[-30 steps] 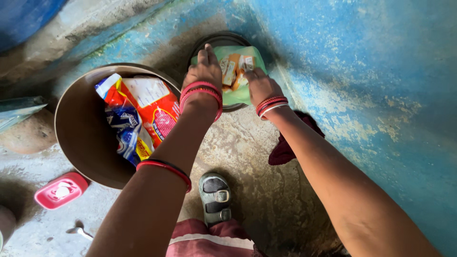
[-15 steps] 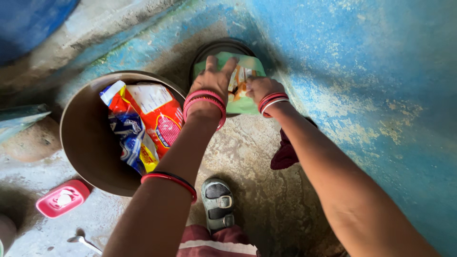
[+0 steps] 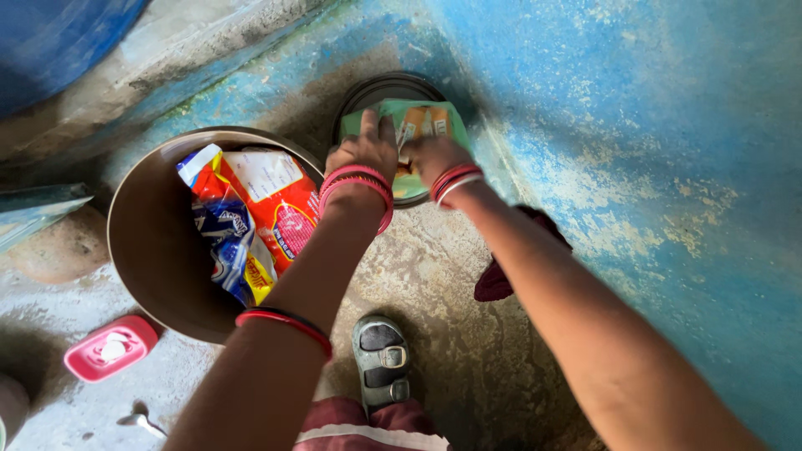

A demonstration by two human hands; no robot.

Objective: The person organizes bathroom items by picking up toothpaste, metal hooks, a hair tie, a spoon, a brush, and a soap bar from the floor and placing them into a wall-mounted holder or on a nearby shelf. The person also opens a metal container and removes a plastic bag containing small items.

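Observation:
Both my hands rest on a green packet (image 3: 422, 121) with orange pictures that lies on a dark round lid or container (image 3: 368, 90) at the foot of the blue wall. My left hand (image 3: 363, 152), with red and pink bangles at the wrist, presses flat on the packet's left side. My right hand (image 3: 430, 157) grips the packet's middle, fingers curled over it. To the left stands a large brown tub (image 3: 146, 242) holding a red and white packet (image 3: 267, 196) and a blue packet (image 3: 225, 234).
A pink soap dish (image 3: 110, 347) and a metal spoon (image 3: 140, 423) lie on the concrete floor at lower left. A dark red cloth (image 3: 501, 271) sits by the blue wall. My sandalled foot (image 3: 381, 361) is below. A blue barrel (image 3: 58, 33) stands top left.
My hands have drawn closer together on the green packet. The left fingers pulled back from its centre, and the right hand shifted left onto it. The packet is folded or pressed smaller.

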